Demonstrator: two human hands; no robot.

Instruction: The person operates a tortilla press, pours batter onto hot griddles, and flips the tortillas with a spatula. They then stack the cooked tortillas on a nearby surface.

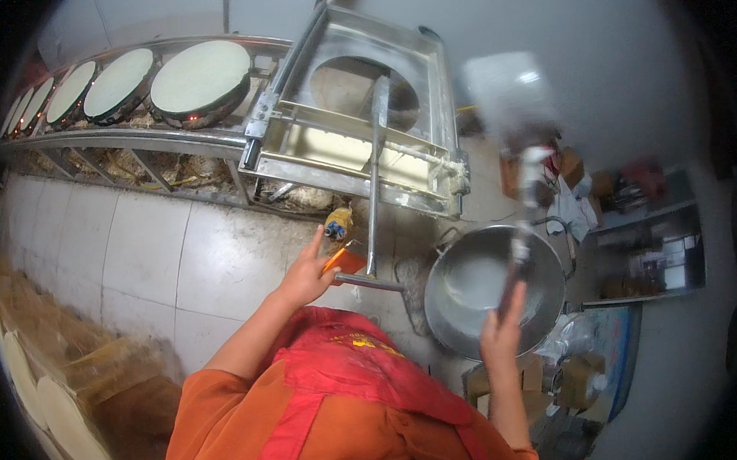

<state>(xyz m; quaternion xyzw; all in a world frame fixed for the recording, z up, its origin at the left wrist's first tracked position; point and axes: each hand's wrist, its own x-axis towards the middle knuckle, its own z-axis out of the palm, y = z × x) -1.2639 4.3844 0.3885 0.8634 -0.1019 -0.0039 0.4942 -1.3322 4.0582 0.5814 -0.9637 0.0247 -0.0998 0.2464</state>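
Observation:
My left hand is closed around an orange flat piece, its index finger stretched out; it is beside a horizontal metal bar. Held in my right hand is the dark handle of a long tool, blurred by motion, which rises over a large metal pot. Pale liquid lies in the pot's bottom. In front of me, a metal tray-like frame has a trough with pale batter and a round opening. A long metal lever runs from the opening towards me.
Several round griddles with pale batter discs line a metal rack at the upper left. Stacked pale round sheets lie at the lower left. Cardboard boxes and a shelf stand to the right.

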